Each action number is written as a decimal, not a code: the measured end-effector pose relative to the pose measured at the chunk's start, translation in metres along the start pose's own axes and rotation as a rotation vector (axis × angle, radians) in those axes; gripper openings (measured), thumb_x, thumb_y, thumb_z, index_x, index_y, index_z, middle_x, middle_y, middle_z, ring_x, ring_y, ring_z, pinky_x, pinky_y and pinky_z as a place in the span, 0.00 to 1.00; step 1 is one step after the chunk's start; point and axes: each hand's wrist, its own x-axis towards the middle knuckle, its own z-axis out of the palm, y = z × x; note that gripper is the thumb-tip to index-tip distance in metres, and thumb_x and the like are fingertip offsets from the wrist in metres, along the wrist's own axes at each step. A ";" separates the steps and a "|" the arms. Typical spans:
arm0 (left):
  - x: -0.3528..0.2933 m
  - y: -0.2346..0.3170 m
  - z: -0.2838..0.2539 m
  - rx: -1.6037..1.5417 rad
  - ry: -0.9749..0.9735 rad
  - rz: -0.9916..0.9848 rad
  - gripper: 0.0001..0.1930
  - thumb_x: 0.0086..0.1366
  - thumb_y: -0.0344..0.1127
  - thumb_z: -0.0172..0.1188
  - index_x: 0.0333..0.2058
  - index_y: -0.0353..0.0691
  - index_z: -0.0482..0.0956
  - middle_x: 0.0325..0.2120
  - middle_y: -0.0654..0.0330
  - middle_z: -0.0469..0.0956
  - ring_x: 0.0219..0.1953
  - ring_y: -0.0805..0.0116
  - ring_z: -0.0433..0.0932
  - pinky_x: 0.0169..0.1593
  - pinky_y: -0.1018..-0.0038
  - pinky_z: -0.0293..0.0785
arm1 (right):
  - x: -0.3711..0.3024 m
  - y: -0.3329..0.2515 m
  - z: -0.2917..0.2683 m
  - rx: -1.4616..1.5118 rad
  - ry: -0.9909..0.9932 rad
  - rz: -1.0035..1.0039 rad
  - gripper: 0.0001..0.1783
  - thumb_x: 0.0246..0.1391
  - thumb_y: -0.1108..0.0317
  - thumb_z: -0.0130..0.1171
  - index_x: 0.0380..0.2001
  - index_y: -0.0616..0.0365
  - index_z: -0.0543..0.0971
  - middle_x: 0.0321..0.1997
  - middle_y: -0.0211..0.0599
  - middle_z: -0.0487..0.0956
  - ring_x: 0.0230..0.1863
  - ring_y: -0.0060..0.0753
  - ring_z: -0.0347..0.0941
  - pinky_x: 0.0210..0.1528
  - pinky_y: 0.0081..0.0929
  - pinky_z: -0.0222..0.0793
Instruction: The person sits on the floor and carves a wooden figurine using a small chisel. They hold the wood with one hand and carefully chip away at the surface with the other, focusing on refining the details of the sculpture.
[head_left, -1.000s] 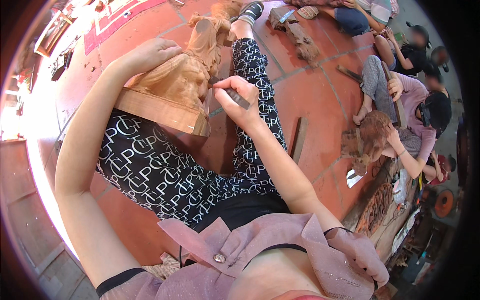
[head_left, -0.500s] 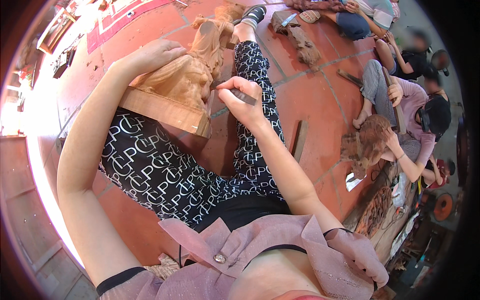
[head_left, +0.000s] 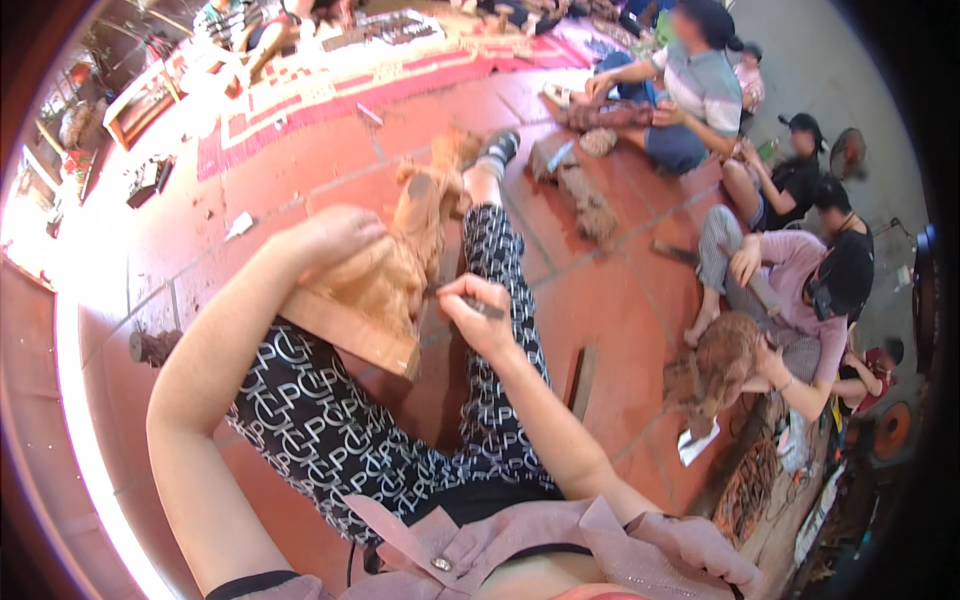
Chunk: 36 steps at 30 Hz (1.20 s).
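A light-brown wood carving with a flat, thick base lies tilted across my left thigh, its narrower figured end pointing away toward my foot. My left hand is laid over its upper left side, fingers curved onto the wood and holding it. On the carving's right side, my right hand is closed around a slim dark-brown tool. The tool's near end shows above the fist, and its other end meets or nearly meets the carved folds. Its exact kind is too small to make out.
Red floor tiles surround my legs. A wooden bar lies right of my right leg; a rough wood piece lies beyond my foot. At right, a seated person handles a brown carving. A red patterned rug lies at the back.
The view has tilted up, so my hands and the carving sit lower in it and more of the far room shows. Both hands keep nearly the same hold on carving and tool.
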 end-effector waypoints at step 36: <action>-0.008 -0.009 -0.003 -0.091 -0.038 0.022 0.21 0.67 0.45 0.45 0.44 0.33 0.76 0.42 0.48 0.77 0.46 0.54 0.74 0.52 0.66 0.66 | -0.023 -0.009 -0.001 0.182 -0.047 0.156 0.09 0.49 0.74 0.52 0.35 0.64 0.76 0.26 0.35 0.79 0.29 0.21 0.76 0.34 0.19 0.71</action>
